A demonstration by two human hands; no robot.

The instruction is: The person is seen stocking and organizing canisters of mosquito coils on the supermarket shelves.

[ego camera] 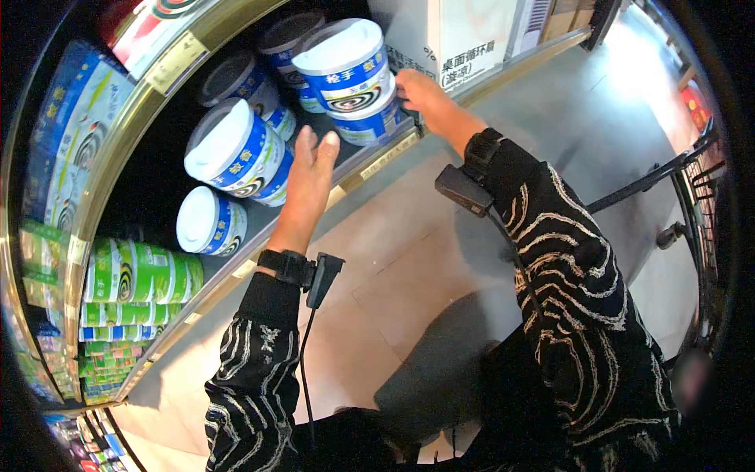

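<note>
My right hand (426,97) has its fingertips at the right side of a blue-and-white mosquito-coil tub (347,71) with a clear plastic lid. That tub is stacked on another tub (368,125) near the shelf's front edge. My left hand (308,177), thumb apart and palm facing the shelf, is beside a second stack, whose upper tub (236,150) leans a little. It holds nothing. A single tub (212,221) sits lower left of that stack. Darker tubs (239,79) stand behind, partly hidden.
Green coil packs (141,274) are piled at the shelf's left end. A white carton with printed writing (472,41) stands to the right. The metal shelf edge (348,186) carries price labels. A shopping cart (699,194) is at the far right, on the tiled floor (383,283).
</note>
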